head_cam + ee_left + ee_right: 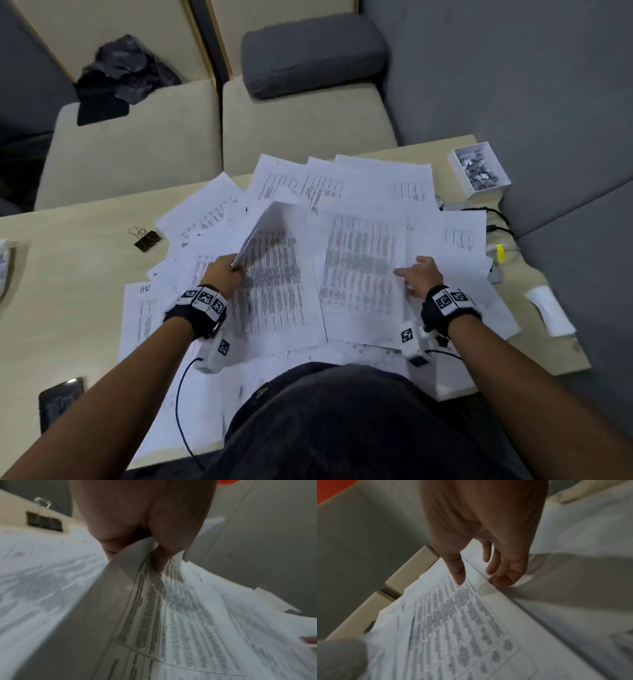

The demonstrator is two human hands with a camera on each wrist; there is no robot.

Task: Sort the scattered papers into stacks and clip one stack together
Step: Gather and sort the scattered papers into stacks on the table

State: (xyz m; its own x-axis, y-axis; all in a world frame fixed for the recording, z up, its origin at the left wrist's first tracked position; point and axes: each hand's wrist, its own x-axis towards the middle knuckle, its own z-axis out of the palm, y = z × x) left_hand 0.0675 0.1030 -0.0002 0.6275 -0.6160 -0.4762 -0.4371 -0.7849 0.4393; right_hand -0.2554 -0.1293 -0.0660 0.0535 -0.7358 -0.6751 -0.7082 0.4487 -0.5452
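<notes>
Printed white papers (370, 192) lie scattered over the middle of the beige table (68, 274). My left hand (226, 272) pinches a few sheets (260, 226) by their near edge and lifts them so they curl upward; in the left wrist view the thumb and fingers (159, 555) clamp the sheets (120, 588). My right hand (416, 274) lies on a printed sheet (363, 267) at the right. Its thumb tip (459, 580) presses the page (453, 628) and its curled fingers hook the page's edge. A black binder clip (146, 238) lies on the table left of the papers, also in the left wrist view (44, 522).
A white box of small metal clips (479, 169) stands at the table's far right corner. Cables (493, 222) and a white wrapper (549, 313) lie along the right edge. A dark phone (61, 399) lies near left. Beige seats and a grey cushion (311, 51) are behind the table.
</notes>
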